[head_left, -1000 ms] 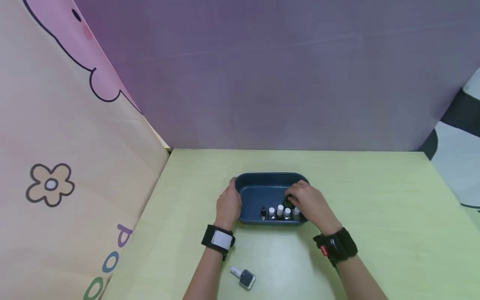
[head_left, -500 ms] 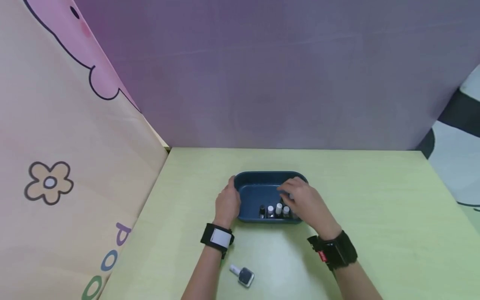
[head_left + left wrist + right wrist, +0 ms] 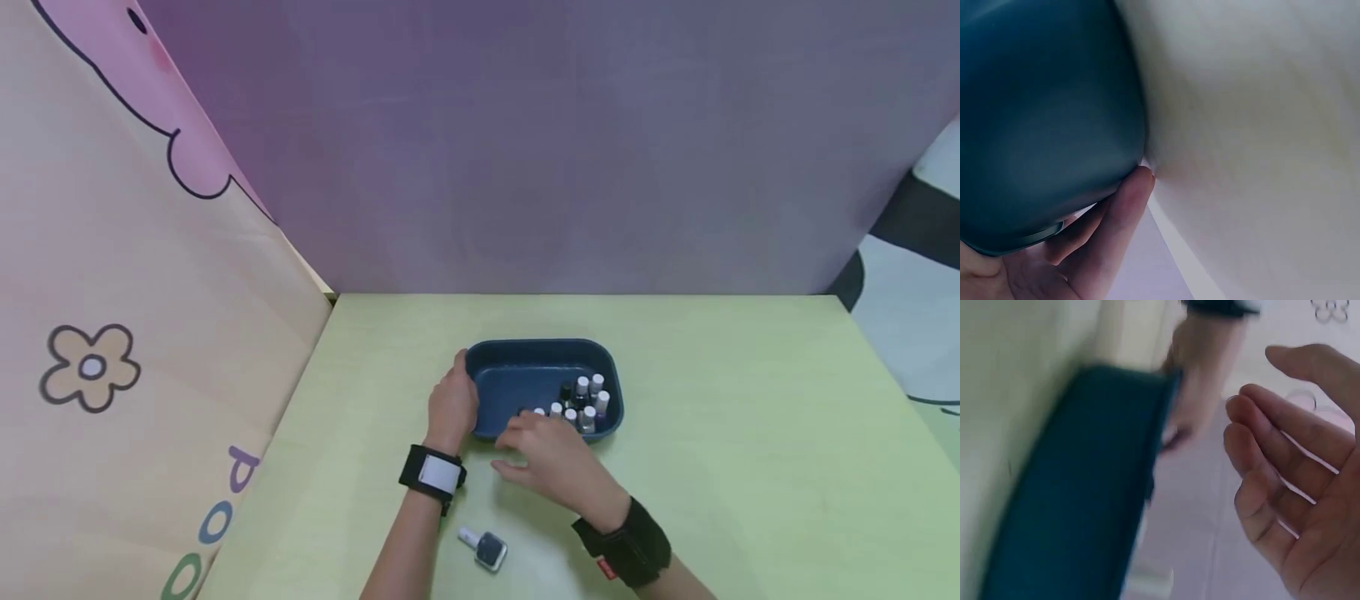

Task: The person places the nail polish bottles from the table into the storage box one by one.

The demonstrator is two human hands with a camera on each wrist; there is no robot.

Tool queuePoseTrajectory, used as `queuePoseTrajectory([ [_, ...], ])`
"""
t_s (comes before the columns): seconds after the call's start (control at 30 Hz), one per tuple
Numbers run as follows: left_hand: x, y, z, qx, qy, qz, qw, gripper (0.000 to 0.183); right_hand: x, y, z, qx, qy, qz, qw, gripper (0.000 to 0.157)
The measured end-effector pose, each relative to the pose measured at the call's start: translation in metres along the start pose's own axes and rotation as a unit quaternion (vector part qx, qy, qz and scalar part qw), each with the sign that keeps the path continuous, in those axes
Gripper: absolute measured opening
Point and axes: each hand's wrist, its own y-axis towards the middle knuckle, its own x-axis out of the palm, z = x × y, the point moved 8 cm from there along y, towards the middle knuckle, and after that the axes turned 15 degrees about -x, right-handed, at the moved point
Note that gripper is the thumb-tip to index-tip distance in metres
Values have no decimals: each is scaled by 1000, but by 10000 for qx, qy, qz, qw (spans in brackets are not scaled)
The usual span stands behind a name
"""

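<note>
A dark blue tray (image 3: 517, 385) rests on the table, with several small nail polish bottles (image 3: 582, 388) standing in its right part and along its near side. My left hand (image 3: 452, 407) grips the tray's left end; in the left wrist view, fingers (image 3: 1116, 231) lie against the outer wall. My right hand (image 3: 561, 463) is in front of the tray's near rim, hiding part of it and some bottles. In the right wrist view that hand (image 3: 1300, 469) has bent, spread fingers around nothing. A nail polish bottle (image 3: 491, 550) with dark polish and a white cap lies on the table, nearer than both hands.
The pale yellow-green table (image 3: 735, 433) extends to both sides of the tray. A purple-grey panel (image 3: 555, 150) stands behind it. At left rises a printed panel (image 3: 187, 333) with a flower and letters.
My right hand has left the bottles at the tray's right side and moved towards me and to the left, out over the near rim. My left hand keeps its grip on the tray.
</note>
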Motion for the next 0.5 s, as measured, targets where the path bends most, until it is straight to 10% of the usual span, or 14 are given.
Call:
queuePoseTrajectory([
  [0.5, -2, -2, -1, 216, -157, 237, 9994, 45, 75, 2, -43, -262, 134, -1344, 9905, 41],
])
